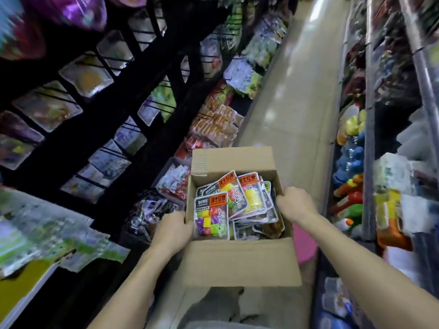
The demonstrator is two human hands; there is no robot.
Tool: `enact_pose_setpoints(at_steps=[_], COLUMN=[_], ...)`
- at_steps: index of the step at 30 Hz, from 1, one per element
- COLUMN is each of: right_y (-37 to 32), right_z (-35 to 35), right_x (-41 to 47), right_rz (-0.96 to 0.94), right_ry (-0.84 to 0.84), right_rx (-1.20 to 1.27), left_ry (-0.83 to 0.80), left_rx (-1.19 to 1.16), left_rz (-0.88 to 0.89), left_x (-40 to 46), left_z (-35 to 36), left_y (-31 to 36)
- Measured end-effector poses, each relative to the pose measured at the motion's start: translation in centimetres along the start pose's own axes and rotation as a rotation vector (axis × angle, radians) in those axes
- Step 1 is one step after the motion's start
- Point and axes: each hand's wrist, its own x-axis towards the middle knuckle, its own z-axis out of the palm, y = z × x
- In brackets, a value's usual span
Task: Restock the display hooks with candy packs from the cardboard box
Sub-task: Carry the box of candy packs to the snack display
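Note:
An open cardboard box [240,260] sits low in the middle of the head view, flaps spread front and back. Inside lie several candy packs [211,214] with orange labels and bright cubes of candy showing through. My left hand [173,230] grips the box's left wall, thumb over the rim. My right hand [297,204] grips the right wall, fingers curled over its edge. To the left rises a black rack of display hooks [109,150] carrying clear snack bags; the picture there is blurred.
More hanging snack packs [213,122] line the left rack down the aisle. A pale tiled floor [292,96] runs ahead. Shelves with plush toys [351,148] stand on the right. Something pink [305,245] shows under the box's right side.

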Motion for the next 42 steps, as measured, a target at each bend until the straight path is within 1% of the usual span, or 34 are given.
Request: enact_pose_setpoints(at_steps=[5,11,13,16,21,25,27,30,34,37,39,41,42], right_y=[-4.9,-9.8,-11.1,-12.7,-14.5,-15.5,-15.8,-15.6,-14.5,-13.5,-12.8,-11.1,-10.4], right_z=[-1.2,-2.9,-3.1,-2.8,-1.0,1.0,2.4,5.0,8.2,12.1,13.8,17.5,19.5], right_x=[8.4,15.0,17.0,20.1,26.5,32.8,36.2,41.5,46.6,50.3,51.5,53.7,54.9], right_rz=[-0.014,-0.082,-0.116,-0.138,-0.191,-0.254,-0.316,-0.426,-0.508,-0.575,-0.6,-0.658,-0.67], right_ry=[-0.031,-0.089,-0.107,-0.14,-0.231,-0.309,-0.347,-0.413,-0.486,-0.504,-0.533,-0.532,-0.521], right_rx=[-0.015,-0.039,-0.061,-0.072,-0.14,-0.191,-0.238,-0.303,-0.352,-0.409,-0.465,-0.534,-0.528], left_ry=[0.034,0.057,0.059,0.075,0.072,0.083,0.08,0.053,0.039,0.053,0.037,0.028,0.033], left_rx=[-0.04,-0.13,-0.127,-0.149,-0.263,-0.299,-0.339,-0.344,-0.398,-0.457,-0.486,-0.506,-0.515], left_rz=[-0.046,-0.147,-0.174,-0.218,-0.317,-0.415,-0.478,-0.595,-0.71,-0.8,-0.815,-0.817,-0.813], left_x=[7.4,12.4,13.9,16.0,19.9,23.6,25.7,28.7,32.0,35.1,36.0,38.1,39.2], left_z=[-1.9,-4.4,-4.7,-4.6,-2.3,0.9,3.0,6.6,12.2,17.3,19.3,23.4,25.4], left_y=[1.2,2.1,2.1,2.2,2.9,3.9,4.8,6.6,7.7,6.8,5.9,4.3,3.3])
